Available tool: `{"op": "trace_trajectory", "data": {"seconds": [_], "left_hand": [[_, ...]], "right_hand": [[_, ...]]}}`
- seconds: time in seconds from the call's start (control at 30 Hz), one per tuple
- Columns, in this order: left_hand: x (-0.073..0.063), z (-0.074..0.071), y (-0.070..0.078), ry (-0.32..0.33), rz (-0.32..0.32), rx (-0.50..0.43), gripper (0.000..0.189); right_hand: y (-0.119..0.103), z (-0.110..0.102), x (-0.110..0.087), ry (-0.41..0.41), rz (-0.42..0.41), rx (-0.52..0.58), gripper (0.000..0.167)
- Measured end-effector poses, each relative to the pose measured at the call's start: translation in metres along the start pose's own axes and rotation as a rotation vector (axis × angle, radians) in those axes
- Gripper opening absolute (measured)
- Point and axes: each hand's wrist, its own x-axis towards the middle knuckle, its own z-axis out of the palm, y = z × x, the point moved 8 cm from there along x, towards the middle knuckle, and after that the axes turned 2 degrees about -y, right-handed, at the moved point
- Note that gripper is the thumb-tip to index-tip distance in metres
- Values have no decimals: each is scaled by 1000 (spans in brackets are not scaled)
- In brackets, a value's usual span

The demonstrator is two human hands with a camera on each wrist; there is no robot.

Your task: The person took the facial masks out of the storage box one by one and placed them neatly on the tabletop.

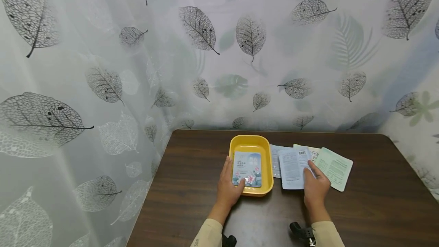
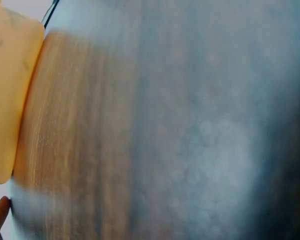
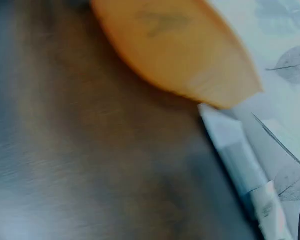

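A yellow tray (image 1: 268,159) stands near the middle of the table, with a floral sheet mask packet (image 1: 247,169) lying in it, printed side up. My left hand (image 1: 228,186) grips the tray's near left corner, fingers along the outer wall and thumb over the rim at the packet's lower edge. To the right of the tray, my right hand (image 1: 316,188) pinches a pale blue packet (image 1: 291,169) by its right edge, text side up. This packet overlaps another bluish packet (image 1: 276,159) and a pale green packet (image 1: 337,167). Both wrist views are blurred.
A cream-coloured packet (image 1: 299,146) peeks out behind the others. The dark wooden table (image 1: 377,201) ends at the back against a leaf-patterned curtain (image 1: 219,68), which also hangs along the left side. Black wrist devices (image 1: 302,231) sit at both sleeves.
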Motion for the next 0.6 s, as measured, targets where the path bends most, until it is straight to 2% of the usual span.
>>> {"op": "trace_trajectory", "data": {"seconds": [0.1,0.23,0.43,0.6], "left_hand": [[1,-1,1,11,8,6,78],[0,1,1,-15,-14,6,80],[-1,2,0,-22,-20,4,81],[-1,1,-1,-18,-24,15,81]], "right_hand": [[11,2,-6,-47,-5,-129,45],[22,6,-13,-115,-53,-280,46],[26,5,-21,-137,-233,-540,45],[26,6,-25,-171,-355,-641,45]]}}
